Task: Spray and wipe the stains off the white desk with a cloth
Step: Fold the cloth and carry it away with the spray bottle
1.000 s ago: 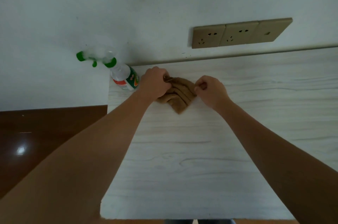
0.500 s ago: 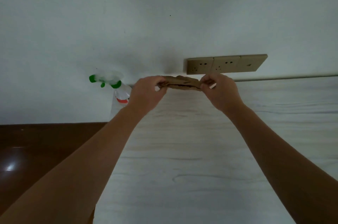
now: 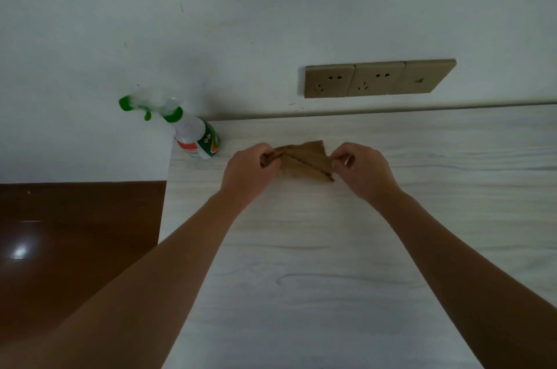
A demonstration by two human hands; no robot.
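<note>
A brown cloth (image 3: pixel 304 159) is stretched between both hands over the far part of the white wood-grain desk (image 3: pixel 316 263). My left hand (image 3: pixel 251 168) pinches the cloth's left end. My right hand (image 3: pixel 363 168) pinches its right end with the fingertips. The cloth hangs folded into a rough triangle, with its lower corner close to the desk surface. A clear spray bottle (image 3: pixel 196 135) with a green trigger and a green and red label stands at the desk's far left corner, to the left of my left hand.
The desk backs onto a white wall (image 3: pixel 271 22). A row of beige wall sockets (image 3: pixel 376 78) sits above the desk's back edge. Past the desk's left edge lies a dark brown glossy floor (image 3: pixel 75 233).
Both hands lifted the cloth off the desk, held it stretched flat up at the wall, then brought it back down near the desk. The spray bottle stayed put.
</note>
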